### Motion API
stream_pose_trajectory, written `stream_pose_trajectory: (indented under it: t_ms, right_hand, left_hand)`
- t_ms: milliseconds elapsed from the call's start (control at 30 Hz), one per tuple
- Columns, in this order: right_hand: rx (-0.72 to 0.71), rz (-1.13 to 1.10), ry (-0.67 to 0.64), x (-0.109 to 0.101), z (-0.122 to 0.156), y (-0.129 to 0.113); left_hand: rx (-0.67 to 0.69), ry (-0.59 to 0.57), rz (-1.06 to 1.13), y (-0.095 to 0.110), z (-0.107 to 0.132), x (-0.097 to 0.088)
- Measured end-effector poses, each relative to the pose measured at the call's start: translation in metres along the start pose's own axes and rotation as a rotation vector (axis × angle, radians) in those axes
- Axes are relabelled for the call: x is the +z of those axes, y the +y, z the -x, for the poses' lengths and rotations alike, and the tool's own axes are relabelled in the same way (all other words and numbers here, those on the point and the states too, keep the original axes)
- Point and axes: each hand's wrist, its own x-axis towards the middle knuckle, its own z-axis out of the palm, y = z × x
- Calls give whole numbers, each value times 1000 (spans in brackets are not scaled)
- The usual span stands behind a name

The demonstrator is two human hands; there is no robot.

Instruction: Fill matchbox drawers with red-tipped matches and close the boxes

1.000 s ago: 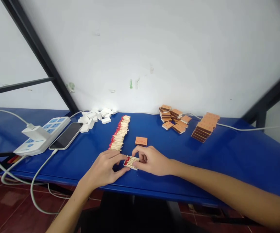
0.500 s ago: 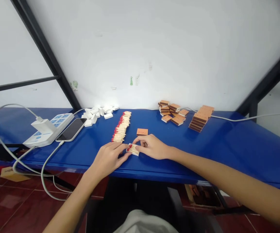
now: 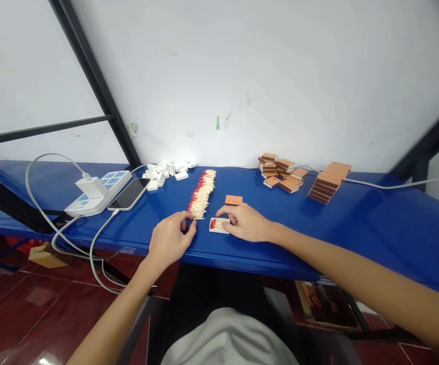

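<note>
My left hand [image 3: 170, 237] is closed, thumb and forefinger pinching a match [image 3: 196, 217] by the near end of a long row of red-tipped matches [image 3: 203, 192]. To its right lies a small white matchbox tray [image 3: 217, 231] with several matches inside, their red heads toward the left. My right hand [image 3: 247, 223] grips this tray, its thumb over the matches and its forefinger at the far edge; the tray's right end is hidden under the hand. Just behind my right hand sits an orange-brown matchbox [image 3: 234, 200].
White empty trays [image 3: 166, 172] are heaped at the back left, near a phone [image 3: 129, 194] and a power strip [image 3: 101, 195] with looping cables. Matchbox sleeves [image 3: 280, 172] lie piled at the back; stacked ones [image 3: 329, 181] stand farther right. The blue tabletop [image 3: 379, 233] ends close in front of me.
My left hand has left the tray and now pinches a match beside the row. The tray has turned to lie straighter under my right hand. The camera view has shifted slightly.
</note>
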Motion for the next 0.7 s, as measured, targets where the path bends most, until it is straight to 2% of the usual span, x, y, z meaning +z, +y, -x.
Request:
stream_pose_trajectory:
  t_ms: [67,100,133,167,200,233,267,300,367,433,467,500,533,567,600,633,700]
  right_hand:
    - [-11,-19,0,0,1,2]
    - [-11,-39,1,0,1,3]
    - [-11,-61,1,0,1,4]
    - [-12,-80,-3,0,1,5]
    - [-13,-92,-7,0,1,5]
    - [-15,-95,-11,0,1,6]
    - [-19,-91,-15,0,1,6]
    - [-25,-82,-16,0,1,6]
    - [-40,-68,-16,-1,2,7]
    - [-55,-73,-23,-2,3,8]
    - [-65,-81,-29,-2,3,8]
    - [-77,-88,-34,-3,4,9]
    - [-89,-92,-36,-4,4,10]
    - [-101,-91,-37,-4,4,11]
    - [-110,-84,-39,-4,5,11]
    - [-116,-75,-43,-4,5,11]
    - [-112,-56,-56,-5,6,9]
  left_hand:
    - [78,107,-2,1,5,1]
    - [173,192,-3,3,13,4]
    - [290,287,6,7,25,9]
    - [484,354,20,13,40,16]
    - [714,367,78,19,58,25]
    - [915,326,180,26,76,37]
    - [1000,171,227,32,94,49]
    - [957,-66,157,37,110,61]
    - [729,-534,-9,39,131,83]
    - [486,-865,-117,34,139,101]
    - [450,-1008,-106,30,140,108]
    - [448,-1081,-61,24,139,115]
    - [461,-1090,1,18,137,121]
    - [464,-1045,53,12,133,126]
    - [472,-950,103,5,128,130]
    - [463,-771,145,-3,121,132]
    - [388,-527,136,-21,102,130]
